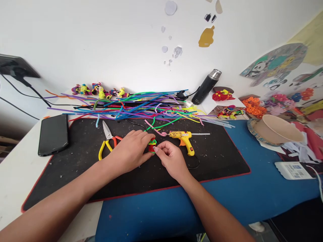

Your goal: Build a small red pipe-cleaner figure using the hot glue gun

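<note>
Between my hands, above the black mat, is a small red, green and yellow pipe-cleaner figure. My left hand grips it from the left, fingers over the top and thumb below. With thumb and forefinger pinched, my right hand touches its right side; a tiny pale bit shows at the fingertips, too small to name. Just beyond my right hand lies a yellow glue gun with a clear glue stick in its back. Scissors with yellow and orange handles rest by my left hand, partly covered by it.
A heap of coloured pipe cleaners runs along the wall, with finished small figures behind it. A black phone lies left. A dark flask, a beige bowl and a white power strip are at right.
</note>
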A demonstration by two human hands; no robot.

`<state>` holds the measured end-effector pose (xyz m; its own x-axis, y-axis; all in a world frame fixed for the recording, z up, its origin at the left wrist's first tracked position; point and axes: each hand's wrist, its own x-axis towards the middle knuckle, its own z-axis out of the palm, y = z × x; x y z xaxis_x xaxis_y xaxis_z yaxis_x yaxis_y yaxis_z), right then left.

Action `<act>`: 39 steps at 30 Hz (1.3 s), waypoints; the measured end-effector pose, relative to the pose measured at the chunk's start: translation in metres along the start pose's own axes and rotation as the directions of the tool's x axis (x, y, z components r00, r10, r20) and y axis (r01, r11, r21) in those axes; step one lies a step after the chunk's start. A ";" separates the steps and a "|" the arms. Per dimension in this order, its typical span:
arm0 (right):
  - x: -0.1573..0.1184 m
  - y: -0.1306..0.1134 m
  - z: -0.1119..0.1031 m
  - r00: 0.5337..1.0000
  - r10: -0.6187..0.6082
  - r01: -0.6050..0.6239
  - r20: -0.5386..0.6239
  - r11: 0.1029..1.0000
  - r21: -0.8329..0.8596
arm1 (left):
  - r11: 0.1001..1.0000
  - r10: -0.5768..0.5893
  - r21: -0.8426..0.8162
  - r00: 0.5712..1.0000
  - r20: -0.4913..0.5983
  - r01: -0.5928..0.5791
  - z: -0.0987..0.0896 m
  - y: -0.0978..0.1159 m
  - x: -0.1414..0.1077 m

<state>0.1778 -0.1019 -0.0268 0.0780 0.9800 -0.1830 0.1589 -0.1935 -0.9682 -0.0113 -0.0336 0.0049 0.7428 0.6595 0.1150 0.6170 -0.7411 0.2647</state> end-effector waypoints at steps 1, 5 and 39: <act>0.000 0.000 0.000 1.000 0.001 -0.001 0.001 1.000 0.002 | 1.000 0.002 0.003 1.000 -0.001 -0.002 0.000 0.000 0.000; -0.001 -0.001 0.000 1.000 0.003 -0.003 0.003 1.000 0.013 | 1.000 0.007 0.017 1.000 0.004 -0.007 -0.001 0.001 0.000; 0.002 0.006 0.001 1.000 0.013 -0.013 0.002 0.996 0.088 | 1.000 0.025 0.010 0.999 -0.024 -0.025 0.002 0.002 0.000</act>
<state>0.1781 -0.1013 -0.0336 0.0783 0.9775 -0.1960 0.0711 -0.2016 -0.9769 -0.0097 -0.0351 0.0034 0.7519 0.6433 0.1442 0.6008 -0.7586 0.2519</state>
